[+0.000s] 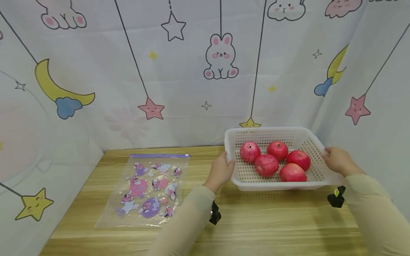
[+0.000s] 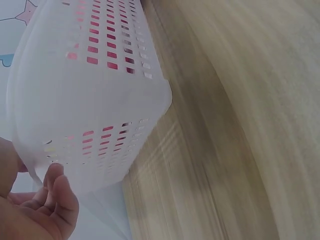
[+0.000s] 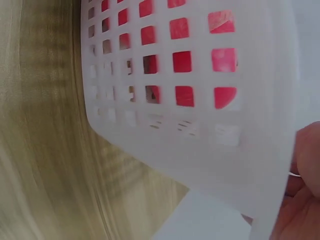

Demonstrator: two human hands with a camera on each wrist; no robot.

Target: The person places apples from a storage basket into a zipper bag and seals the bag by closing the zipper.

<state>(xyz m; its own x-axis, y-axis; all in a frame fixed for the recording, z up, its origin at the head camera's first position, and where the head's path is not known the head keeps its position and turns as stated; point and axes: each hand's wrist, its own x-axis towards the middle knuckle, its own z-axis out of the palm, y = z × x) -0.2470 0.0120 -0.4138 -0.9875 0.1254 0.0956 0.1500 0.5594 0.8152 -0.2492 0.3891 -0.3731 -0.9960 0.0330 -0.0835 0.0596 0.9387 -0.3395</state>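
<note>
A white plastic basket (image 1: pixel 269 185) with a lattice of holes sits on the right side of the table, holding several red apples (image 1: pixel 267 165). My left hand (image 1: pixel 221 171) grips its left rim, thumb over the edge. On the opposite side, my right hand (image 1: pixel 340 161) holds the right rim. In the left wrist view, curled fingers (image 2: pixel 62 200) show under the basket's lip. The right wrist view catches part of the right hand (image 3: pixel 306 175) at the rim, with red fruit showing through the holes.
A clear zip bag (image 1: pixel 152 193) with purple and pink cartoon prints lies flat on the wooden table (image 1: pixel 256 227), left of the basket. A printed white curtain (image 1: pixel 185 78) hangs close behind the table and along its sides.
</note>
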